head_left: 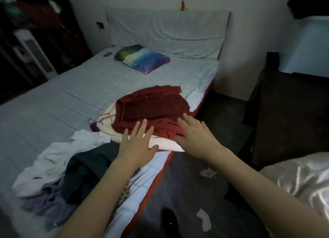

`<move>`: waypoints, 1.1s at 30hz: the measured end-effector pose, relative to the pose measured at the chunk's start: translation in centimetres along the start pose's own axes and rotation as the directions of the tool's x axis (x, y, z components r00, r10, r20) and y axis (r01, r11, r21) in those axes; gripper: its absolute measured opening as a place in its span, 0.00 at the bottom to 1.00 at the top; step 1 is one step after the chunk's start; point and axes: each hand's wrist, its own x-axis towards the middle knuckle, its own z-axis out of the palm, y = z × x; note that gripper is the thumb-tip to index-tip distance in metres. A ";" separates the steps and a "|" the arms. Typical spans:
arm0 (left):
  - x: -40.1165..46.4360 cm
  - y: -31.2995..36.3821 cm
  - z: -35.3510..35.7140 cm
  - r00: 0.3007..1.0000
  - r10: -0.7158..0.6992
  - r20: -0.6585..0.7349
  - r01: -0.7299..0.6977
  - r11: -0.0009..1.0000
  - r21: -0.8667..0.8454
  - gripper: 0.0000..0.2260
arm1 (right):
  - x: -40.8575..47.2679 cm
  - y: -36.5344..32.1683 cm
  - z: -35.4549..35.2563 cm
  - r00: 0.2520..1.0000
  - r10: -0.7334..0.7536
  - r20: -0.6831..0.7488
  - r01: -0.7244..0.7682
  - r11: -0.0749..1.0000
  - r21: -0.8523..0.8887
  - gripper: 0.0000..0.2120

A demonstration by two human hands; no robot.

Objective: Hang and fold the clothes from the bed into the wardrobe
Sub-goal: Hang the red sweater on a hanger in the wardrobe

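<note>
Both grips, left hand point(138, 145) and right hand point(195, 138), lie flat-fingered on the red garment point(153, 109).

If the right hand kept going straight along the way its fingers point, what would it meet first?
Most likely the red garment: the right hand is open, its fingers aimed across that folded cloth, though its height above the cloth is unclear.

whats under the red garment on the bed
A white garment shows beneath the red garment, sticking out at its near and left edges. Anything deeper is covered.
</note>
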 end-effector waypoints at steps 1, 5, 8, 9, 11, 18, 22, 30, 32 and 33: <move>0.9 -0.7 0.0 1.000 -0.021 0.006 0.021 1.000 -0.002 0.31 | 1.4 -0.2 0.1 1.000 -0.020 0.001 0.020 1.000 -0.003 0.33; 5.1 -3.5 -0.1 0.996 -0.085 0.000 0.085 0.996 -0.041 0.31 | 7.9 -0.6 -0.1 0.998 -0.068 0.009 0.068 0.997 -0.026 0.34; 8.9 -6.2 -0.8 0.991 -0.132 0.011 0.133 0.989 -0.061 0.31 | 13.0 -1.2 -1.0 0.994 -0.101 0.029 0.102 0.994 -0.036 0.34; 10.3 -7.2 -1.1 0.989 -0.150 0.005 0.150 0.986 -0.078 0.31 | 14.9 -1.5 -1.3 0.993 -0.115 0.033 0.117 0.992 -0.041 0.34; 13.1 -9.2 -2.0 0.984 -0.177 -0.007 0.175 0.978 -0.109 0.31 | 18.5 -2.0 -2.1 0.991 -0.131 0.028 0.132 0.990 -0.053 0.34; 18.7 -14.8 -2.5 0.970 -0.243 -0.004 0.241 0.964 -0.109 0.31 | 27.9 -3.8 -1.4 0.984 -0.159 0.079 0.165 0.984 -0.071 0.34; 19.5 -18.4 -1.8 0.950 -0.312 -0.007 0.309 0.944 -0.115 0.31 | 32.1 -5.4 -0.5 0.978 -0.183 0.105 0.188 0.981 -0.044 0.34; 21.5 -23.1 0.2 0.881 -0.467 0.074 0.473 0.871 -0.133 0.30 | 40.1 -8.3 2.9 0.927 -0.301 0.223 0.316 0.948 -0.035 0.34; 22.6 -23.6 1.0 0.857 -0.505 0.100 0.514 0.846 -0.137 0.30 | 42.5 -8.4 3.9 0.906 -0.333 0.262 0.355 0.934 -0.038 0.34; 23.2 -23.9 1.4 0.843 -0.525 0.117 0.538 0.831 -0.143 0.30 | 43.7 -8.4 4.4 0.892 -0.351 0.287 0.376 0.926 -0.036 0.34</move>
